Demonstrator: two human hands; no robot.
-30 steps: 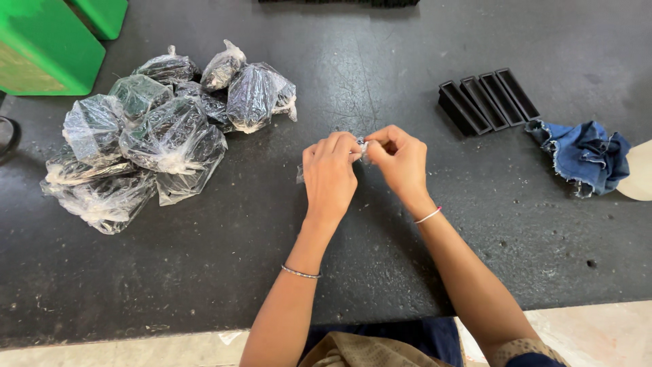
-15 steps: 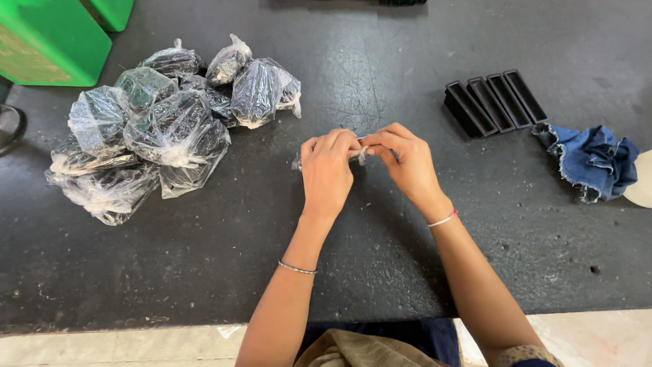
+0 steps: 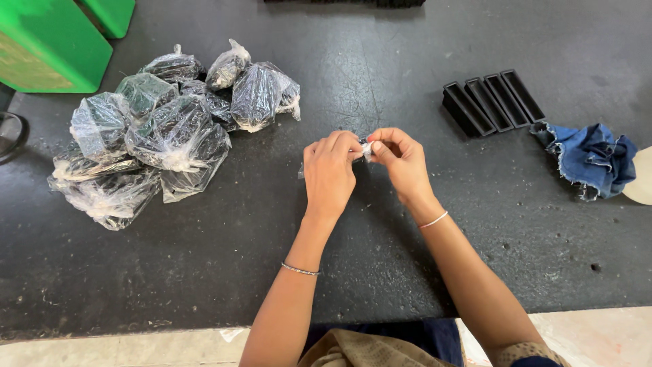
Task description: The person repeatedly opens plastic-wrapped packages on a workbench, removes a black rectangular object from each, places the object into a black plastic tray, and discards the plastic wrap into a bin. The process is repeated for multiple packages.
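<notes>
Bright even daylight, soft shadows under the forearms, glare on plastic bags [image 3: 163, 129], sharp focus, slight edge distortion

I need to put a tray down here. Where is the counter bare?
Bare: between the pile of clear bags and left hand; the front strip near the counter edge. Crowded: black trays and denim scrap at right.
</notes>
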